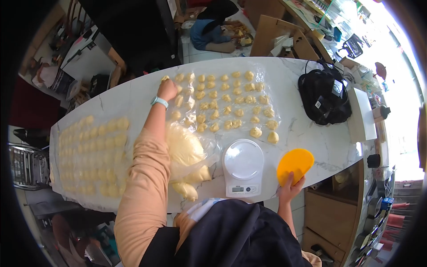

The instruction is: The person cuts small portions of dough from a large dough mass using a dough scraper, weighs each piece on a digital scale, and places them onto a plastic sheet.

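Note:
My left hand (pixel 167 90) reaches to the far side of the table, its fingers closed at a small dough piece (pixel 165 78). My right hand (pixel 291 186) grips a yellow scraper (pixel 297 163) near the table's front edge. Rows of dough pieces (pixel 227 110) lie on clear plastic beyond the white scale (pixel 243 164), whose plate is bare. A big mass of dough (pixel 184 144), partly wrapped in plastic, sits beside my left forearm, with smaller lumps (pixel 185 190) in front of it. More dough balls (pixel 93 153) lie under plastic at the left.
A black bag (pixel 324 95) and a white box (pixel 361 115) stand at the table's right end. Beyond the far edge, a person (pixel 213 33) is low on the floor beside a cardboard box (pixel 271 38). A dark cabinet (pixel 133 33) stands behind the table.

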Tool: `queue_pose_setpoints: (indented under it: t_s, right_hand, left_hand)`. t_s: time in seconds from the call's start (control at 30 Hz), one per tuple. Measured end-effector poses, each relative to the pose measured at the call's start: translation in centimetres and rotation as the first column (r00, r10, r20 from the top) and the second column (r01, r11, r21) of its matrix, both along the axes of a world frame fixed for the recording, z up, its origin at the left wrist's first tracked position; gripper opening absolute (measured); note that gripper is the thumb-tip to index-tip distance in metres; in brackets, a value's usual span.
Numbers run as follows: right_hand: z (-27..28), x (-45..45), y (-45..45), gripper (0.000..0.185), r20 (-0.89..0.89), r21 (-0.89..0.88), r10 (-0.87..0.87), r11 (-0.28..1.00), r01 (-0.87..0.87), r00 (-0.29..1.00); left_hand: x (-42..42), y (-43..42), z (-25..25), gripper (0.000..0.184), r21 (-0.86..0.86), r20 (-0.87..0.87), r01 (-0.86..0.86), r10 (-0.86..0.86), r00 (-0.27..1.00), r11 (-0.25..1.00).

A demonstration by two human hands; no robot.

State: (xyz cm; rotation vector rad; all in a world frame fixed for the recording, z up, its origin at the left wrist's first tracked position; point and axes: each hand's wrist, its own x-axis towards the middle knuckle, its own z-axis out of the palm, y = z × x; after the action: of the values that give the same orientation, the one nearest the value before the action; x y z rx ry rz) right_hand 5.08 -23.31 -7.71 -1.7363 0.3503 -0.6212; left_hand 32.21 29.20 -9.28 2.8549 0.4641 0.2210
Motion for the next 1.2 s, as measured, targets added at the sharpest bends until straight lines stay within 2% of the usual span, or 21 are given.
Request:
queue_pose_setpoints:
  t_s: [0.07, 0.17, 0.2, 0.27, 0.3, 0.4, 0.5, 0.6, 0.7, 0.8, 0.9, 1.0, 1.07, 1.13, 1.17, 1.2]
  right_hand:
    - [-0.3, -0.2, 0.0, 0.032, 0.033, 0.071, 0.012, 0.997, -0.014, 0.999]
    - [-1.1, -0.4, -0.7, 0.03, -0.043, -0.049, -0.018, 0.999, 0.016, 0.999]
    - [-0.9, -0.2, -0.5, 0.03, -0.035, -0.047, -0.016, 0.999, 0.014, 0.999]
    - [-0.4, -0.1, -0.1, 0.029, -0.02, -0.042, -0.014, 0.999, 0.013, 1.0]
    - [-0.4, -0.2, -0.1, 0.03, -0.031, -0.044, -0.009, 0.999, 0.007, 0.999]
    - [-0.4, -0.3, -0.4, 0.031, -0.049, -0.036, 0.0, 0.999, -0.002, 0.999]
    - [-0.3, -0.2, -0.2, 0.03, -0.042, -0.025, 0.009, 1.0, -0.01, 0.999]
    - [-0.4, -0.4, -0.3, 0.029, -0.044, -0.077, 0.0, 0.997, -0.003, 0.999]
    - [-0.8, -0.3, -0.6, 0.029, 0.0, -0.075, 0.002, 0.997, -0.002, 1.0]
    - [-0.2, -0.6, -0.2, 0.029, 0.001, -0.052, 0.028, 0.998, -0.028, 1.0]
    - [0.8, -0.4, 0.0, 0.03, 0.008, -0.059, 0.049, 0.997, -0.049, 0.999]
    - [0.8, -0.5, 0.1, 0.029, 0.011, -0.063, 0.065, 0.996, -0.064, 0.998]
    - [1.2, -0.6, 0.2, 0.029, -0.032, -0.089, 0.065, 0.994, -0.068, 0.997]
    - [0.9, -0.6, -0.4, 0.03, -0.056, -0.149, 0.075, 0.985, -0.083, 0.996]
    - [0.5, -0.5, -0.7, 0.031, -0.069, -0.178, 0.082, 0.98, -0.094, 0.994]
    - [-0.1, -0.1, -1.2, 0.031, -0.007, -0.005, 0.104, 0.995, -0.104, 0.995]
  left_hand:
    - [0.3, 0.7, -0.6, 0.026, 0.078, 0.257, 0.061, -0.08, 0.963, 0.995]
    - [0.4, 1.9, 0.4, 0.024, 0.222, 0.608, 0.115, -0.229, 0.76, 0.968]
    - [0.3, 1.8, 0.6, 0.024, 0.014, 0.528, 0.11, -0.101, 0.843, 0.994]
    - [0.1, 1.4, 0.8, 0.024, -0.386, 0.275, 0.02, 0.094, 0.957, 0.922]
    - [0.0, 1.1, 1.1, 0.025, -0.371, 0.273, 0.017, 0.091, 0.958, 0.928]
    - [-0.4, 0.0, 1.6, 0.024, -0.526, 0.432, 0.141, 0.12, 0.894, 0.839]
    - [-0.5, -0.4, 2.1, 0.023, -0.472, 0.346, -0.03, 0.216, 0.913, 0.881]
    - [-1.1, -0.3, 1.4, 0.023, -0.302, 0.265, -0.172, 0.255, 0.93, 0.938]
    - [-1.3, -0.1, 1.1, 0.023, -0.249, 0.276, -0.175, 0.243, 0.93, 0.952]
    - [-1.7, 0.5, 1.5, 0.023, -0.302, 0.252, -0.117, 0.198, 0.947, 0.946]
    - [-3.1, 1.3, 2.6, 0.021, -0.15, 0.193, -0.169, 0.196, 0.961, 0.974]
    - [-4.9, 3.6, 2.7, 0.026, -0.24, 0.232, -0.329, 0.383, 0.894, 0.914]
    - [-6.9, 5.5, 2.8, 0.031, -0.389, 0.243, -0.255, 0.366, 0.898, 0.885]
    - [-11.8, 2.6, 6.4, 0.031, -0.34, 0.446, -0.109, 0.262, 0.856, 0.934]
    - [-14.8, 0.7, 8.8, 0.027, -0.449, 0.487, 0.006, 0.239, 0.84, 0.893]
    - [-18.1, -1.5, 10.7, 0.024, -0.543, 0.531, 0.121, 0.228, 0.816, 0.831]
